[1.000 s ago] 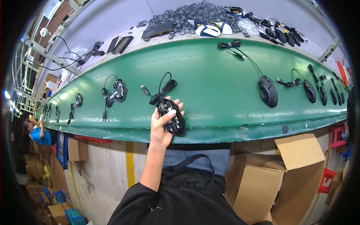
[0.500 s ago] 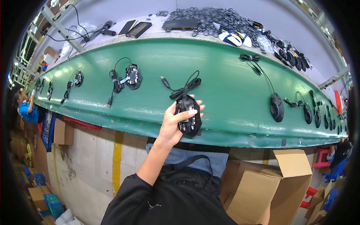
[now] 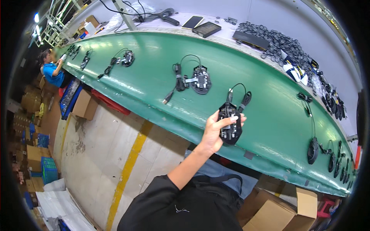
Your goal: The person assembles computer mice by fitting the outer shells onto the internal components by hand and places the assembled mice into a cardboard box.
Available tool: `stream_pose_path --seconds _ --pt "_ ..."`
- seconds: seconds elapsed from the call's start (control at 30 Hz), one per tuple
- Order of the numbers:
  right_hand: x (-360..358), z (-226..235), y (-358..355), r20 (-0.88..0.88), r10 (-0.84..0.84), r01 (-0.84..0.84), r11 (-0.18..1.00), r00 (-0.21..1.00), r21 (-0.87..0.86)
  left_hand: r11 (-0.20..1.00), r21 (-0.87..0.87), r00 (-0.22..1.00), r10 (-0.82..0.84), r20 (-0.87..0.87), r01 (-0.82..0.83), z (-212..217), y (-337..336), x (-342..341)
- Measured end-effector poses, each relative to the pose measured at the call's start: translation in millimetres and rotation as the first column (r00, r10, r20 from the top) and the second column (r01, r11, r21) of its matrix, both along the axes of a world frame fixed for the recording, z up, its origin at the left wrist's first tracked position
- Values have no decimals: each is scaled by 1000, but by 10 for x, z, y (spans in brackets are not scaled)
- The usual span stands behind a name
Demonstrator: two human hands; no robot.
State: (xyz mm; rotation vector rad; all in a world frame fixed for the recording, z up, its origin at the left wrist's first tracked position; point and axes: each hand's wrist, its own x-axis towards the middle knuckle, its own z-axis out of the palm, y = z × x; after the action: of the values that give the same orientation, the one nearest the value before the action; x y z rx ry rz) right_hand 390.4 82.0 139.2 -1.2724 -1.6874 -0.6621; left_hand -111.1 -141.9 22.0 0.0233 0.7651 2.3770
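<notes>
My left hand (image 3: pixel 213 134) is closed around an uncovered computer mouse (image 3: pixel 231 135), its thumb lying across the top. Circuit boards and small white parts show inside the mouse's black base. From its far end runs a black cable, looped and tied in a bundle (image 3: pixel 245 101), over the green belt. Just left of it, another uncovered mouse (image 3: pixel 201 80) lies on the belt, with a grey ribbon lead and a bundled cable (image 3: pixel 179 78) beside it. My right hand is out of sight.
The green conveyor belt (image 3: pixel 154 57) carries more uncovered mice at left and covered black mice (image 3: pixel 313 151) at right. Behind it, a shelf holds a heap of small black rings (image 3: pixel 269 40) and a black tray (image 3: pixel 207 29). An open carton (image 3: pixel 275 211) stands lower right. A person in blue (image 3: pixel 53 74) works far left.
The view has swung left, so belt and shelf appear farther right and tilted. The mouse stays in my left hand, its cable lying differently. Skin seen at the carton's lower edge has left view.
</notes>
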Motion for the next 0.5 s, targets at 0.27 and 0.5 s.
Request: stream_pose_path --seconds 0.27,0.5 --pt "-3841 -406 674 -791 472 -394 -690 390 -607 998 27 998 -49 33 48 -25 -160 -3" --pt "-4396 -738 361 -222 871 -641 130 438 -757 995 -97 998 21 -56 -26 69 -126 15"
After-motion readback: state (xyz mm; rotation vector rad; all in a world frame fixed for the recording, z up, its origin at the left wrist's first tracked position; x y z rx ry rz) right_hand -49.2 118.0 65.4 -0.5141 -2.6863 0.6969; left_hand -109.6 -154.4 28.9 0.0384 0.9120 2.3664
